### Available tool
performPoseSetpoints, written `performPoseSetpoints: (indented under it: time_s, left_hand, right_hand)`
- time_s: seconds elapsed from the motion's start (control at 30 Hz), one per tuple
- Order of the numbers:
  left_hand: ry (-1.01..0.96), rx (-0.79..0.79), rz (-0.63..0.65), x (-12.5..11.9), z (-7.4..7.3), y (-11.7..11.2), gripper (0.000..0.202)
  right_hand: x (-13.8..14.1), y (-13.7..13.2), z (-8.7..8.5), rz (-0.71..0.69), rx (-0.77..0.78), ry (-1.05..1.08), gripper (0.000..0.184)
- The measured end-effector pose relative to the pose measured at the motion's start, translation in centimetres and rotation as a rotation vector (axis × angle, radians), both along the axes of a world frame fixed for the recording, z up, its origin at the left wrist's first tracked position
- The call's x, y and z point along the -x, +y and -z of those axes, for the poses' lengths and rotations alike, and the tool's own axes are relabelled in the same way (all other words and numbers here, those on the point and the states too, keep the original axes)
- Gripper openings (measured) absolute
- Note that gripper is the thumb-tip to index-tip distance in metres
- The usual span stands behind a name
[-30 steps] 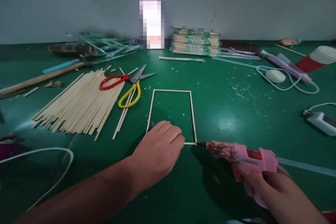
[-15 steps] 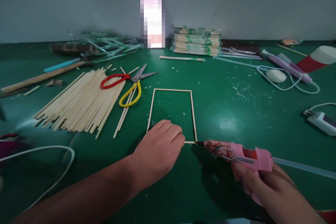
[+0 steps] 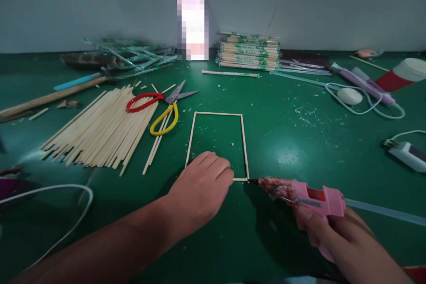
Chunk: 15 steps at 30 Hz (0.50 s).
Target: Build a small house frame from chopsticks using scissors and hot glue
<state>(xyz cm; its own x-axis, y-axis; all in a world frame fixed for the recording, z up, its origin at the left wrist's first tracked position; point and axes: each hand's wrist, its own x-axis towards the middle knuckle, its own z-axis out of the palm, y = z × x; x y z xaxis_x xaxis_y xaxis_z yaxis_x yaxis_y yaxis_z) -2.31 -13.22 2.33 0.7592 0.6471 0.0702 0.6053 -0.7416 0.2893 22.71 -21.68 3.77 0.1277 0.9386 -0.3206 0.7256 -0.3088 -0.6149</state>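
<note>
Four-sided and made of thin wooden sticks, a frame [image 3: 218, 113] lies flat on the green table. My left hand [image 3: 201, 186] covers its near left part, fingers curled down over the near stick [image 3: 240, 179], whose right end sticks out beside them. My right hand [image 3: 342, 235] is wrapped around a pink hot glue gun [image 3: 304, 193] with a clear glue stick [image 3: 382, 211] in its back. The gun's dark nozzle touches, or nearly touches, the frame's near right corner. Its front is crusted with residue.
Scissors [image 3: 173, 97] with red and yellow handles rest partly on a pile of wooden sticks [image 3: 100, 131]. Wrapped chopsticks [image 3: 249, 53] are stacked at the wall, near a blurred bright screen [image 3: 193, 26]. A red-and-white cup [image 3: 402, 75] and a white adapter [image 3: 408, 155] sit right.
The view has shifted very slightly. Both hands, the glue gun and the stick frame keep practically the same positions.
</note>
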Motion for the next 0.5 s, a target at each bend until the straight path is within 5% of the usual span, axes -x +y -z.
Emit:
performPoseSetpoints:
  time_s: [0.2, 0.5]
  left_hand:
    - [0.013, 0.013, 0.001, 0.0, 0.0, 0.1, 0.024]
    - [0.015, 0.018, -0.005, -0.1, 0.0, 0.0, 0.024]
  right_hand:
    - [0.5, 0.5, -0.7, -0.074, 0.019, 0.029, 0.049]
    - [1.3, 0.0, -1.1, 0.135, -0.022, 0.03, 0.046]
